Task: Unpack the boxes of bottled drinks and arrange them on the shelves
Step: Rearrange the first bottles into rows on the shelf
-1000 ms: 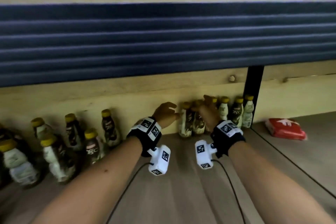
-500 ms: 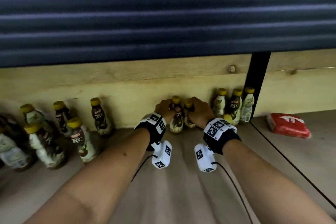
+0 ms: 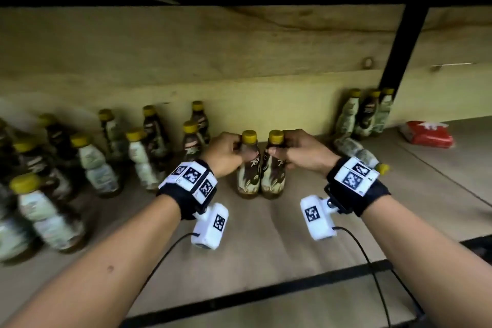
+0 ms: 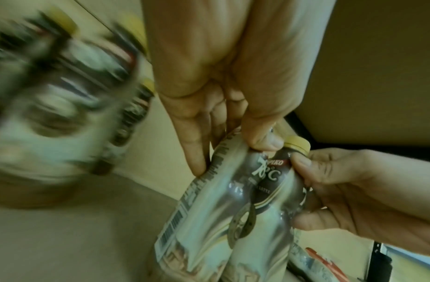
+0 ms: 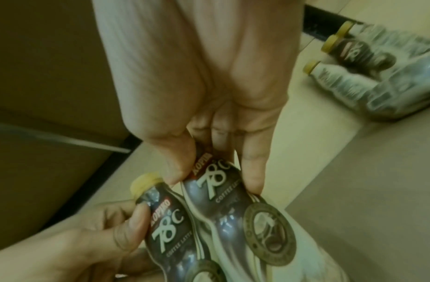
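Left hand (image 3: 226, 153): fingers and thumb curled round the neck of the left bottle (image 3: 249, 168), just under its yellow cap.
Right hand (image 3: 300, 152): clamped the same way on the neck of the right bottle (image 3: 274, 168); thumb on the label front.
Held bottles: two dark coffee-latte bottles, upright, side by side and touching; bases at the shelf board (image 3: 266, 247), contact not certain.
Wrist views: left wrist shows thumb and fingers pinching the left bottle below the cap; right wrist shows the label "78°C" under the thumb.
Left group (image 3: 106, 154): many like bottles, dark and pale, standing loosely on the shelf; blurred.
Right group (image 3: 367, 114): three bottles upright against the back wall beside the black post (image 3: 399, 48).
Fallen bottle (image 3: 356, 152): pale, on its side, just behind the right wrist.
Red packet (image 3: 426, 133): lies on the next shelf bay, well apart to the right.
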